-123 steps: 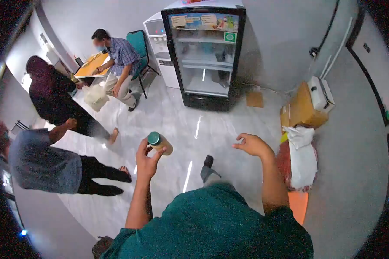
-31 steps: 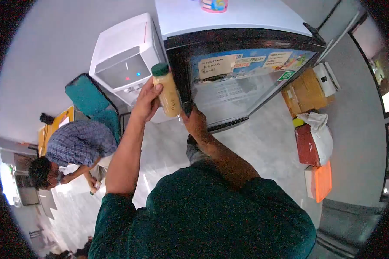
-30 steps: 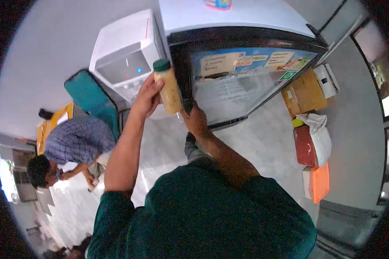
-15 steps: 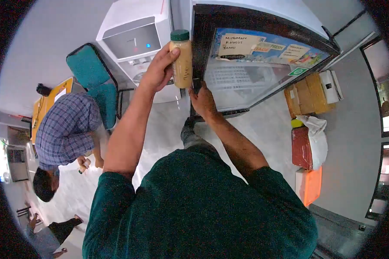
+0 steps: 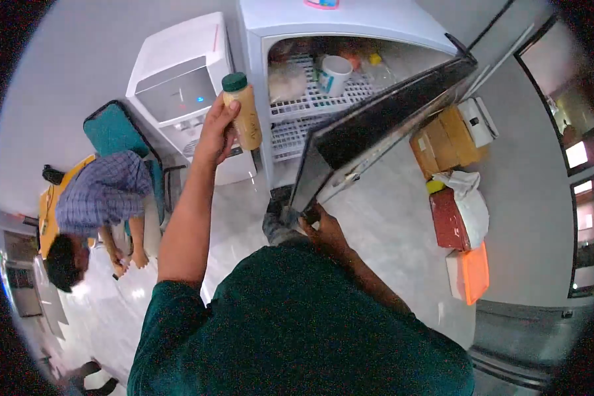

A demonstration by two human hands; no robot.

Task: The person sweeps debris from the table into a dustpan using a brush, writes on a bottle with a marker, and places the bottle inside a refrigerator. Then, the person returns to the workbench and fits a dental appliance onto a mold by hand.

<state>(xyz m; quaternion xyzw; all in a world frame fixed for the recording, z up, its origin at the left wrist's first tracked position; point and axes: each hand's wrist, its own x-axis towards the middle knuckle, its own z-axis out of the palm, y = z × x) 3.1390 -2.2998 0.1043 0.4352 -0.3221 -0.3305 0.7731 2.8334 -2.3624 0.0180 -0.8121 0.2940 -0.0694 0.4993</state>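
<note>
My left hand [image 5: 216,135] is closed around a plastic bottle [image 5: 247,122] with a dark green cap. The bottle holds a pale yellow-brown liquid, has handwriting on its side and leans slightly. It is raised beside the left edge of a white display fridge [image 5: 350,20]. At the lower edge of the open fridge door [image 5: 383,115], my right hand [image 5: 326,232] grips the frame, fingers partly hidden. Inside the fridge, a white tub [image 5: 336,74] and some bagged items stand on a white grid shelf [image 5: 297,104].
A white water dispenser [image 5: 178,72] stands left of the fridge, near a teal chair [image 5: 115,129]. A person in a checked shirt [image 5: 102,195] bends over at left. Cardboard boxes [image 5: 445,142], a red box [image 5: 450,221] and an orange-lidded container [image 5: 475,274] line the right wall.
The fridge door has swung open toward me, with my right hand on its edge, showing the shelves. The bottle stays in my left hand and appears further left and lower in view.
</note>
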